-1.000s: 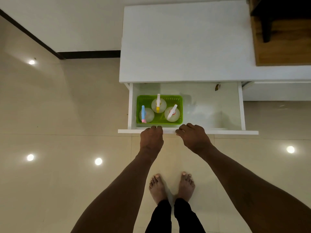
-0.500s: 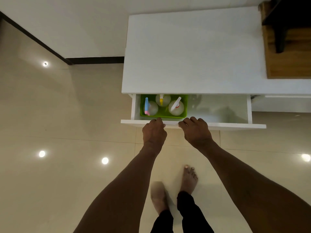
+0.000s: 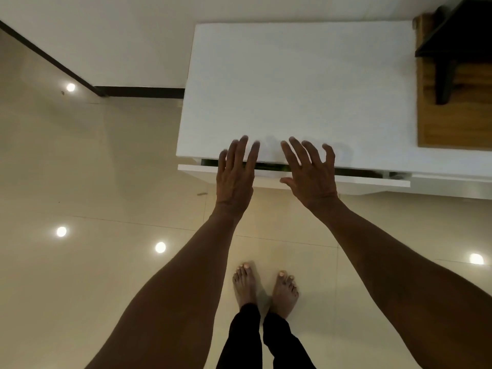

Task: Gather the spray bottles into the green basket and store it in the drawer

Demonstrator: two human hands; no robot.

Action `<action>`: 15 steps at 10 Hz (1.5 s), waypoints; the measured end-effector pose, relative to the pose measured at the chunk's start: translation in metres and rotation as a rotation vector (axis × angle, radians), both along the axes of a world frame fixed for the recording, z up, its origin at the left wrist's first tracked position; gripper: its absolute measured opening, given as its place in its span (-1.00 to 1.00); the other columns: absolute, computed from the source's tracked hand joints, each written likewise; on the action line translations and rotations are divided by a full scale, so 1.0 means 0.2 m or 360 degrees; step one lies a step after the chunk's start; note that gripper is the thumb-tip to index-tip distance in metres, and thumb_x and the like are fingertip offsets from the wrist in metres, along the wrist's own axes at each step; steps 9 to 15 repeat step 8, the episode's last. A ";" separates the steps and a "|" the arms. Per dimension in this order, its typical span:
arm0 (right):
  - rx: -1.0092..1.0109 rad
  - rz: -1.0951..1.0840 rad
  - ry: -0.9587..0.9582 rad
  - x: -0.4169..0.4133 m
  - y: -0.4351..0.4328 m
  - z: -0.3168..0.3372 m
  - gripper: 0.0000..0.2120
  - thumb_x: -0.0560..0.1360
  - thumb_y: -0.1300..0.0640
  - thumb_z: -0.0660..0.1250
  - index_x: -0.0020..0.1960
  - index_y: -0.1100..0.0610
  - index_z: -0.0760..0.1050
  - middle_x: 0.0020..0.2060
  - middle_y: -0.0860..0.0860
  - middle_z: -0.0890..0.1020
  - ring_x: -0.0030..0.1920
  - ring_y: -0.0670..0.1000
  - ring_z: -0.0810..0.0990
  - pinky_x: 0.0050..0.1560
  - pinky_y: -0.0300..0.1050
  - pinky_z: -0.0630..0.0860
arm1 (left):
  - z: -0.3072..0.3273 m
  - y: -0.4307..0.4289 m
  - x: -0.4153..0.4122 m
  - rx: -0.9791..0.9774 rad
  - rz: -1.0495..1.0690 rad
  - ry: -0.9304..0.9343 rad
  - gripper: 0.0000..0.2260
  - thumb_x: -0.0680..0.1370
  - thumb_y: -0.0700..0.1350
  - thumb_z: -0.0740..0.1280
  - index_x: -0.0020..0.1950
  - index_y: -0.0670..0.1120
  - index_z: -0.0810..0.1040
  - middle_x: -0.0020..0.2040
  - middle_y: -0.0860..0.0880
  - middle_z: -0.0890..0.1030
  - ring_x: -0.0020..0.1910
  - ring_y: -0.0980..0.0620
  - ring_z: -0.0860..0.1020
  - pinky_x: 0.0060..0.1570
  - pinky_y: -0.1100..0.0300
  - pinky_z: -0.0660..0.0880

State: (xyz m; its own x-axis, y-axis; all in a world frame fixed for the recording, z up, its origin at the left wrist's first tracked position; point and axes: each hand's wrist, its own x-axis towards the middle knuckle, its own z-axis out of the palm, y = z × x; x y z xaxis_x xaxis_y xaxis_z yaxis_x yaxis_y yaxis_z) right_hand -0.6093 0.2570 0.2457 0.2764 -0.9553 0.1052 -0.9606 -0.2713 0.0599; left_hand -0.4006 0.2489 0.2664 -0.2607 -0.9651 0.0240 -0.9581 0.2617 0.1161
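The white drawer is almost fully pushed into the white cabinet; only a thin dark gap shows above its front panel. A sliver of the green basket shows in that gap between my hands. The spray bottles are hidden inside. My left hand and my right hand hover over the drawer front with fingers spread, holding nothing, fingertips over the cabinet's front edge.
A wooden board with a black stand sits on the cabinet's right side. Glossy beige floor tiles lie to the left and below. My bare feet stand just in front of the cabinet.
The drawer slid in from wide open to almost shut, hiding the basket and bottles. Both hands left the drawer's front edge and opened with fingers spread. I stepped closer.
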 end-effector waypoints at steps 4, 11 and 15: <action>-0.0152 0.0120 -0.0117 0.01 -0.16 -0.04 -0.61 0.42 -0.01 0.49 0.19 0.08 0.52 0.10 -0.02 0.62 0.04 0.10 0.59 -0.05 0.03 0.45 | -0.08 -0.14 -0.07 0.0148 -0.0223 -0.0014 -0.52 0.48 -0.41 0.22 0.42 -0.34 0.43 0.38 -0.30 0.51 0.42 -0.27 0.45 0.38 -0.11 0.45; 0.0119 -0.0109 -0.0300 0.06 -0.17 0.13 -0.55 0.44 -0.12 0.50 0.23 0.08 0.59 0.20 0.03 0.65 0.18 0.13 0.61 0.10 0.10 0.50 | 0.09 -0.17 -0.09 0.0385 -0.0080 0.0069 -0.45 0.59 -0.11 0.37 0.52 -0.24 0.30 0.49 -0.20 0.41 0.53 -0.17 0.31 0.46 -0.16 0.33; 0.0119 -0.0109 -0.0300 0.06 -0.17 0.13 -0.55 0.44 -0.12 0.50 0.23 0.08 0.59 0.20 0.03 0.65 0.18 0.13 0.61 0.10 0.10 0.50 | 0.09 -0.17 -0.09 0.0385 -0.0080 0.0069 -0.45 0.59 -0.11 0.37 0.52 -0.24 0.30 0.49 -0.20 0.41 0.53 -0.17 0.31 0.46 -0.16 0.33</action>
